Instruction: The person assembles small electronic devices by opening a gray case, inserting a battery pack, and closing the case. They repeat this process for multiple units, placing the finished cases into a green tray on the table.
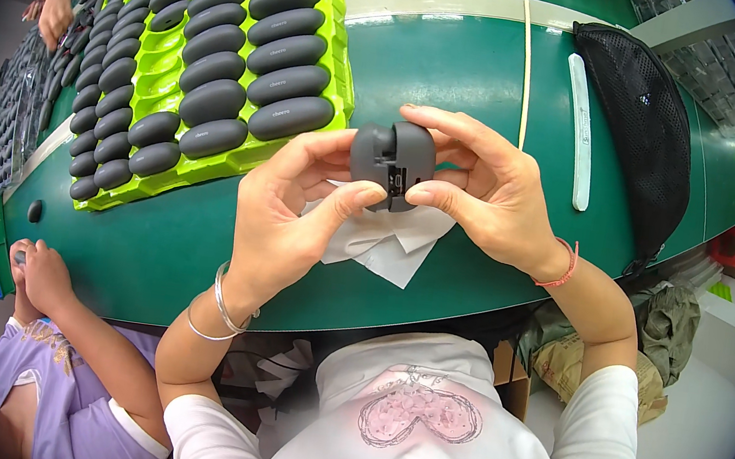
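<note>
Dark-grey case pinched by left hand and right hand, apparently for steadiness. Paper lies beneath, perhaps protectively.

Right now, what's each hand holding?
Left hand: closed on the dark case, at its left side.
Right hand: closed on the same case, at its right.

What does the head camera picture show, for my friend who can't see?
A person's left hand and right hand hold a dark grey case, split by a gap, above white paper on a green table. At left, a lime-green tray holds rows of dark rounded pieces; at right lies a black mesh bag.
</note>
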